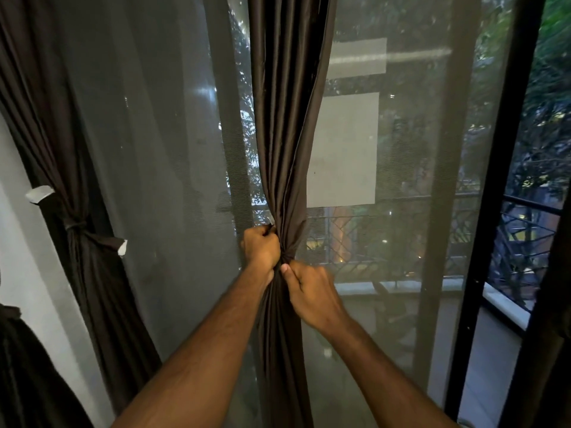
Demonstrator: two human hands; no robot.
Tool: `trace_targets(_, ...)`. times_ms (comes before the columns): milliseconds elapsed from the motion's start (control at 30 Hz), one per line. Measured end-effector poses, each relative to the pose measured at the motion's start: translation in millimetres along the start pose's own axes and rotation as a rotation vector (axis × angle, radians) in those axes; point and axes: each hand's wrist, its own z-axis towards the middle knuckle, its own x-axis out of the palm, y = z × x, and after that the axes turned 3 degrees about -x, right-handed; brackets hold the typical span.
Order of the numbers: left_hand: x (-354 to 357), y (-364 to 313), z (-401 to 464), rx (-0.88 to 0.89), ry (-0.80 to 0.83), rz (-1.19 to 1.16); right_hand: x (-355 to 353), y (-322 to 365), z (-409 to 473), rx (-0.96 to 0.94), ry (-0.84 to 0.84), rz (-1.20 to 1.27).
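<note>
I see two curtains: left hand (261, 247) and right hand (312, 295) clench the centre curtain (284, 118), tied curtain (77, 211) at nine o'clock.

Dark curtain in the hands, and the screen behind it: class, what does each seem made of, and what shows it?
Dark curtain: woven cloth, perhaps satin-like synthetic; soft sheen, fine folds where the left hand and right hand grip it. Screen: probably fine mesh; see-through, grainy weave.
</note>
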Motion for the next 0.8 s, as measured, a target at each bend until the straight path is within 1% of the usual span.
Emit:
trace_targets(100, -4.9, 4.7, 0.1, 0.072, 0.116, 0.060, -2.7, -14.3, -7.0, -0.013, 0.007, 0.022)
trace_targets(200, -15.5, -6.5, -3.5, 0.232, 0.199, 0.203, -14.8, -27.9, -8.3, -0.034, 0.003, -0.070)
trace_targets(233, -18.9, -13.0, -8.3, 0.287, 0.193, 0.240, -20.2, -31.3, -7.2, -0.046, -0.007, -0.094)
trace_targets(300, -21.4, -25.4, -18.1, 0.406, 0.108, 0.290, -32.0, -36.0, -0.6, -0.077, -0.027, -0.154)
trace_targets(367, -20.1, -37.8, -30.9, 0.501, 0.000, 0.294, -47.7, -39.7, 11.2, -0.105, -0.021, -0.204)
trace_targets(467, -13.2, -57.4, -51.5, 0.611, -0.081, 0.303, -78.3, -43.0, 30.2, -0.148, -0.024, -0.296)
trace_targets(633, 7.6, -91.9, -78.5, 0.749, -0.101, 0.484, -142.7, -50.4, 52.5, -0.198, 0.009, -0.392)
trace_targets(800, 41.1, -166.3, -91.4, 0.875, -0.069, 0.617, -217.9, -47.3, 78.0, -0.237, -0.089, -0.504)
